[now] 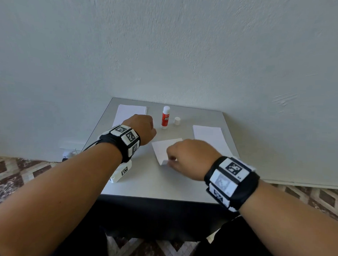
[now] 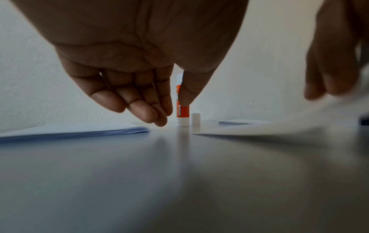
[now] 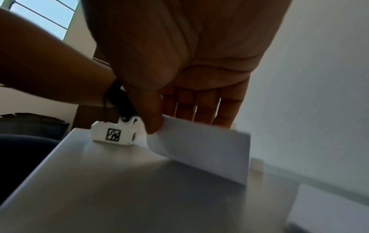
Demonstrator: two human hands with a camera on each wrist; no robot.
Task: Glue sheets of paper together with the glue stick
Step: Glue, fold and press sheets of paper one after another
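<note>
A white and red glue stick [image 1: 165,117] [image 2: 182,110] stands upright and uncapped at the back of the grey table [image 1: 162,181], its white cap [image 1: 177,121] [image 2: 195,118] just to its right. My right hand [image 1: 184,157] pinches the near corner of a white paper sheet [image 1: 164,147] [image 3: 199,145] between thumb and fingers and lifts that corner off the table. My left hand [image 1: 143,129] [image 2: 139,100] hovers with relaxed fingers over the edge of a paper stack [image 1: 130,113] [image 2: 79,130], holding nothing, short of the glue stick.
A second paper stack [image 1: 210,139] [image 2: 233,121] lies at the right of the table. A white tagged block [image 1: 122,172] [image 3: 113,134] sits near the left front edge. A pale wall [image 1: 167,51] backs the table; patterned floor lies around it.
</note>
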